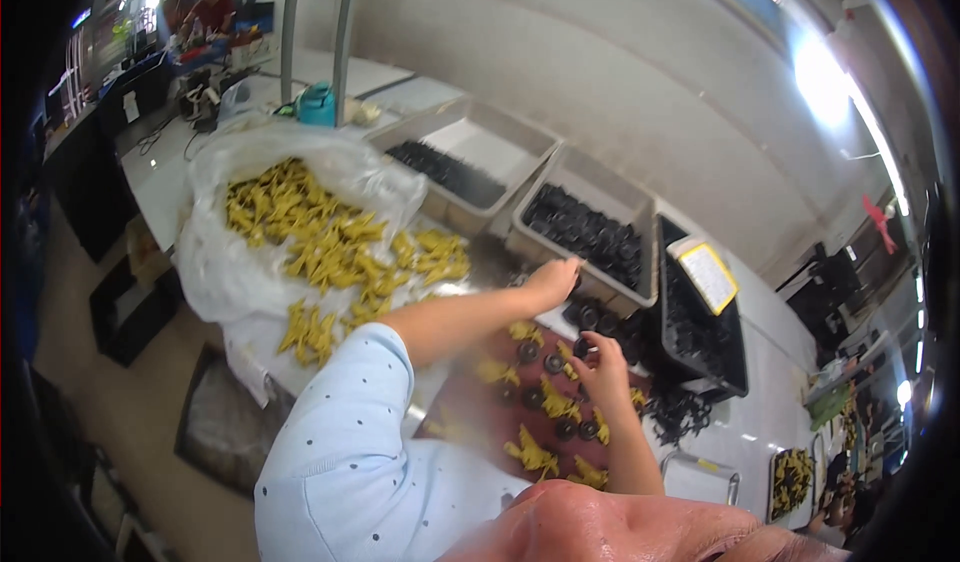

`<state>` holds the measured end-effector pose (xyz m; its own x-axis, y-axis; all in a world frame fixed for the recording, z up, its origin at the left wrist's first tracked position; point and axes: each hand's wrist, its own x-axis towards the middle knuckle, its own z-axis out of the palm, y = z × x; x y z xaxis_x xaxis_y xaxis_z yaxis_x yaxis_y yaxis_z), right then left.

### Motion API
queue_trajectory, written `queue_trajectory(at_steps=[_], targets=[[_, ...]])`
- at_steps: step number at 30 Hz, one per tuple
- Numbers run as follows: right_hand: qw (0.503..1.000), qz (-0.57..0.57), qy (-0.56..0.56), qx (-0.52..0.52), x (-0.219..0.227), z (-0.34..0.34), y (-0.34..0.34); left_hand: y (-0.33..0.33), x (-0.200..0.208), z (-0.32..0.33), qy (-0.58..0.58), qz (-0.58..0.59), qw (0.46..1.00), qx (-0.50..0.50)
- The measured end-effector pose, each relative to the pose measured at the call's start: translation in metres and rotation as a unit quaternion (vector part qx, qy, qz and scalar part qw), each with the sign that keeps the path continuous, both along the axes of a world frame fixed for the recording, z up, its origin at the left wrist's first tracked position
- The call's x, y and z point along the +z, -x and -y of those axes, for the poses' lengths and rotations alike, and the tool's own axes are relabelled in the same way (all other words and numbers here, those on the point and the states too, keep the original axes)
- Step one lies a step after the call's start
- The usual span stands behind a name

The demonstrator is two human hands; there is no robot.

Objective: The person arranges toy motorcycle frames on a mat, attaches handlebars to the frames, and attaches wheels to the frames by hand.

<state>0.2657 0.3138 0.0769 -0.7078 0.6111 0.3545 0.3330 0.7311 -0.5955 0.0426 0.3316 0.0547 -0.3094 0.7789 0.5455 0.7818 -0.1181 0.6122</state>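
Note:
My left hand is at the near edge of a grey bin filled with black parts. Its fingers are pinched together, and what they hold, if anything, is too small to make out. Over a dark red mat, my right hand has its thumb and fingers closed on a small black wheel. Several yellow plastic figures lie on the mat, with black wheels beside or against them. More loose black wheels are heaped between the mat and the bin.
Yellow figures spill from a clear plastic bag on the left. Another grey bin and a black crate, with a yellow-edged card on it, flank the middle bin. A metal-framed tray lies right. A person is far back.

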Motion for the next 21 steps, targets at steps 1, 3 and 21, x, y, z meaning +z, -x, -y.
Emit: queue_trajectory(at_steps=[1, 3, 21], targets=[[1.0, -0.005, 0.005, 0.015, 0.01, 0.014, -0.006, -0.005, 0.017, 0.027, -0.008, 0.041, 0.999, -0.028], [0.996, 0.012, 0.085, 0.023, 0.025, 0.041, -0.012, 0.001, 0.032, 0.073, 0.041, 0.134, 0.987, -0.082], [0.959, 0.188, 0.073, 0.2, -0.004, 0.15, -0.028, -0.037, -0.001, 0.322, 0.227, 0.296, 0.928, -0.012]])
